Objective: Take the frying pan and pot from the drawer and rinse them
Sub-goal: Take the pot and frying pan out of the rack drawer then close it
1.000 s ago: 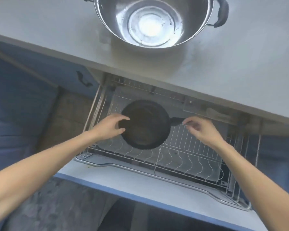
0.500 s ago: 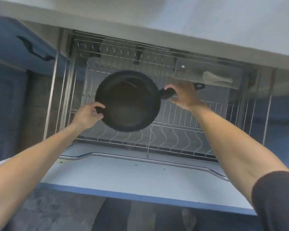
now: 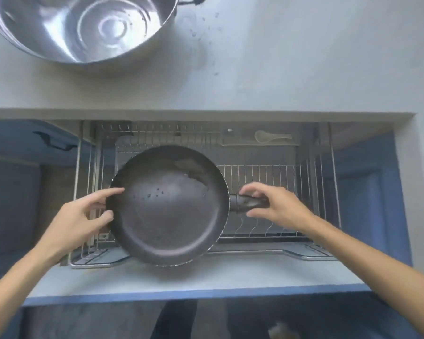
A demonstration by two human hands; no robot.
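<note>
Head view, read from left to right: a dark cabinet handle (image 3: 53,143) is seen at about 9 o'clock on a blue cupboard front beside the open drawer (image 3: 230,272), whose pale front panel runs across the lower middle. The left hand (image 3: 80,216) is placed at 9 o'clock of the frying pan (image 3: 168,206); the pan's rim is pinched between its forefinger on top and its thumb below, while the other fingers are curled under and partly hidden. The frying pan, black and round, is held level above the wire rack (image 3: 267,177) of the drawer, its near edge overhanging the drawer's front panel. A few small specks and a pale smear are seen on its inner surface. At 3 o'clock of the pan, its short dark handle (image 3: 246,204) is gripped by the right hand (image 3: 277,206), with the fingers curled over the top and the thumb underneath. Up at 11 o'clock of the frame, the steel pot (image 3: 83,28) is stood on the grey countertop (image 3: 304,69), well apart from the pan, with water drops scattered on the counter just to its right. At 1 o'clock of the pan, a pale spoon (image 3: 271,137) is laid in a tray at the back of the drawer.
</note>
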